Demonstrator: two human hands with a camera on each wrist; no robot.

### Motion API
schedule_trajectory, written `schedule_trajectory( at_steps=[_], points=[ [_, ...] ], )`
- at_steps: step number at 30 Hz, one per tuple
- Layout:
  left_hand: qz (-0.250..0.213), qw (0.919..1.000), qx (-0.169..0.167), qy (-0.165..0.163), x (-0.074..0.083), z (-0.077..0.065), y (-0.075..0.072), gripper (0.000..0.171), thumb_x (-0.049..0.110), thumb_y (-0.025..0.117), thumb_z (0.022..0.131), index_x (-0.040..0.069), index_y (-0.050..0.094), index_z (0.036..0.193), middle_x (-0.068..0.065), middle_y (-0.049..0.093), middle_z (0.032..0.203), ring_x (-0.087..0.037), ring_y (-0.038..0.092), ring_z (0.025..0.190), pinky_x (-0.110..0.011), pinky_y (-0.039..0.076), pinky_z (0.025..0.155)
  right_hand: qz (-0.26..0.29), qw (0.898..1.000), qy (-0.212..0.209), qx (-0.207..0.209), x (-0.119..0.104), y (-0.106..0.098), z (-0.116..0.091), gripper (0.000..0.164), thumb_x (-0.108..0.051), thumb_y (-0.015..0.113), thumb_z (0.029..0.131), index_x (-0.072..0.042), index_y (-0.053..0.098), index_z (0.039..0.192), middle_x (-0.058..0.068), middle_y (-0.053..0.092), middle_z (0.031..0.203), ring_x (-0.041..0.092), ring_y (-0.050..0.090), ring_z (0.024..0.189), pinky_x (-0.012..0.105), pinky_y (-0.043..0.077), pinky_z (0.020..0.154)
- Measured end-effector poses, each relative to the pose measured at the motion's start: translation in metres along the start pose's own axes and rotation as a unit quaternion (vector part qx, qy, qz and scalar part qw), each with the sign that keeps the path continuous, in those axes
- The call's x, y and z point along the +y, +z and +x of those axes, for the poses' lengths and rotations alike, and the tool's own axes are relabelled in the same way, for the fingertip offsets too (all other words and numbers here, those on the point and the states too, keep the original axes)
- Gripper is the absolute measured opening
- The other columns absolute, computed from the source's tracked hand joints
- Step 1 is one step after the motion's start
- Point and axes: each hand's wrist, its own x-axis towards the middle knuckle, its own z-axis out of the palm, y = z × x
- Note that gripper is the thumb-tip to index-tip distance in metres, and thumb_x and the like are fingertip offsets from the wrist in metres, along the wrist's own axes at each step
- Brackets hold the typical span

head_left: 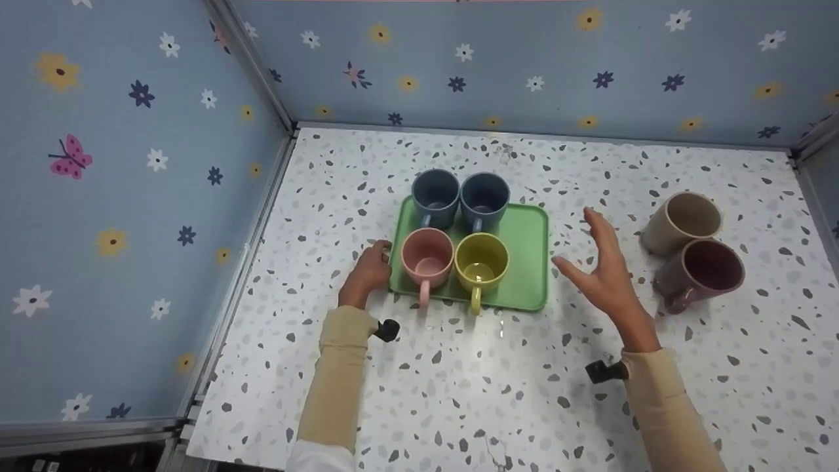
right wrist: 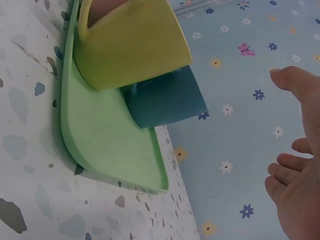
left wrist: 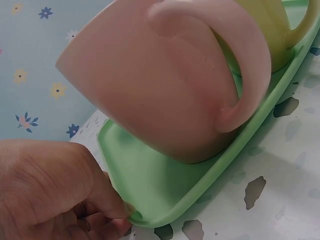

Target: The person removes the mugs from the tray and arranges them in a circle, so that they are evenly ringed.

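A green tray (head_left: 528,262) carries two blue mugs (head_left: 436,190) at its back, with a pink mug (head_left: 427,257) and a yellow mug (head_left: 482,262) in front, handles toward me. At the tray's left edge, my left hand (head_left: 368,272) pinches the rim; the left wrist view shows the thumb (left wrist: 117,202) over the rim and the other fingers curled at its outer side. My right hand (head_left: 609,278) hovers to the right of the tray, apart from it, thumb and fingers spread and holding nothing.
Right of my right hand, a beige mug (head_left: 685,219) and a dark purple mug (head_left: 701,272) stand side by side on the speckled white table (head_left: 446,393). Flower-patterned blue walls (head_left: 498,65) enclose the back and left.
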Motion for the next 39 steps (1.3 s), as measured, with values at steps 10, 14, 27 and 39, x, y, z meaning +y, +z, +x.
schedule_trajectory(
  at_steps=[10, 14, 27, 39],
  points=[
    [0.000, 1.0000, -0.008, -0.004, 0.000, 0.001, 0.000, 0.054, -0.001, 0.037, 0.085, 0.001, 0.040, 0.139, -0.021, 0.054, 0.114, -0.031, 0.051, 0.104, -0.045, 0.040, 0.096, 0.018, 0.999, -0.031, -0.031, 0.001, 0.028, -0.003, 0.087, -0.016, 0.077, 0.079, -0.007, 0.028, 0.150, 0.015, 0.032, 0.151, 0.029, 0.030, 0.139, 0.047, 0.026, 0.112],
    [-0.003, 1.0000, -0.002, -0.001, 0.000, 0.000, 0.000, 0.054, -0.002, 0.038, 0.084, 0.001, 0.042, 0.138, -0.020, 0.055, 0.110, -0.030, 0.051, 0.100, -0.044, 0.041, 0.094, 0.016, 0.998, -0.027, -0.050, -0.004, 0.039, -0.004, 0.088, -0.020, 0.076, 0.080, -0.005, 0.026, 0.150, 0.015, 0.032, 0.152, 0.028, 0.030, 0.140, 0.049, 0.027, 0.111],
    [-0.013, 0.9998, -0.013, -0.012, 0.000, 0.001, -0.001, 0.056, -0.001, 0.040, 0.083, 0.003, 0.041, 0.139, -0.018, 0.055, 0.108, -0.027, 0.050, 0.094, -0.042, 0.042, 0.089, 0.034, 0.991, -0.010, -0.130, -0.015, 0.074, -0.010, 0.095, -0.037, 0.077, 0.078, -0.013, 0.022, 0.152, 0.009, 0.026, 0.155, 0.026, 0.025, 0.143, 0.050, 0.024, 0.113],
    [-0.012, 0.9995, -0.019, -0.021, 0.002, 0.001, -0.001, 0.055, 0.001, 0.041, 0.085, 0.004, 0.040, 0.139, -0.019, 0.055, 0.115, -0.028, 0.051, 0.102, -0.044, 0.041, 0.095, 0.053, 0.988, -0.018, -0.144, -0.014, 0.097, -0.007, 0.103, -0.040, 0.080, 0.074, -0.013, 0.019, 0.153, 0.010, 0.025, 0.155, 0.023, 0.027, 0.142, 0.047, 0.024, 0.114]
  ],
)
